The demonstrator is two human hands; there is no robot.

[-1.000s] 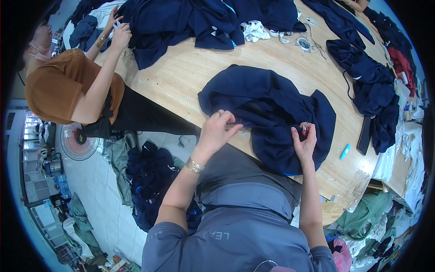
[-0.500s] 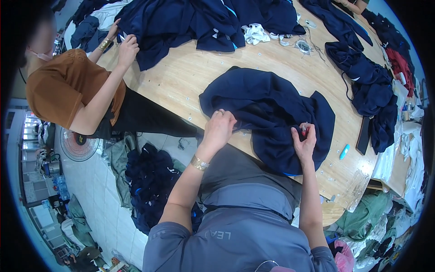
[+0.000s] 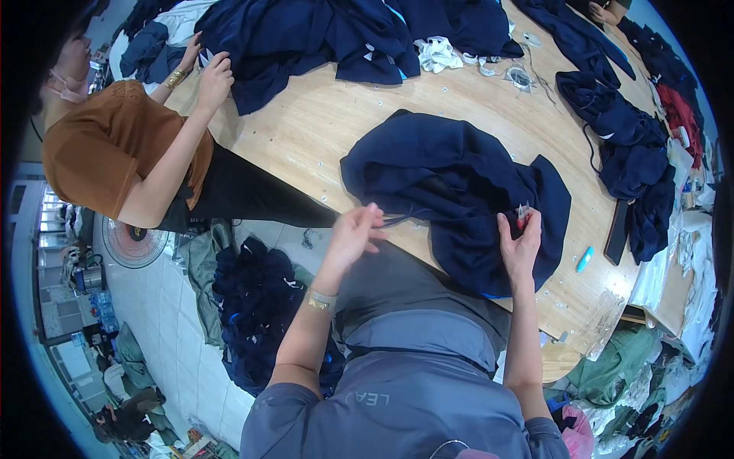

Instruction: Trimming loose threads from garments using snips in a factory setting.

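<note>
A dark navy garment lies bunched on the table in front of me. My right hand is closed around small thread snips with red on the handle, their blades pointing away from me over the garment's right part. Just off the garment's left edge, my left hand hovers by the table edge with its fingers apart. A dark cord trails from the garment toward the fingertips of that hand; I see no clear grip on it.
The wooden table holds more navy garments, white scraps and a turquoise pen-like object. At left a co-worker in a brown top holds scissors. A floor fan and navy cloth heap lie left.
My left hand has drawn back from the garment, toward me and left, and its fingers have spread. The cord now shows beside it. The right hand keeps the snips, blades more visible.
</note>
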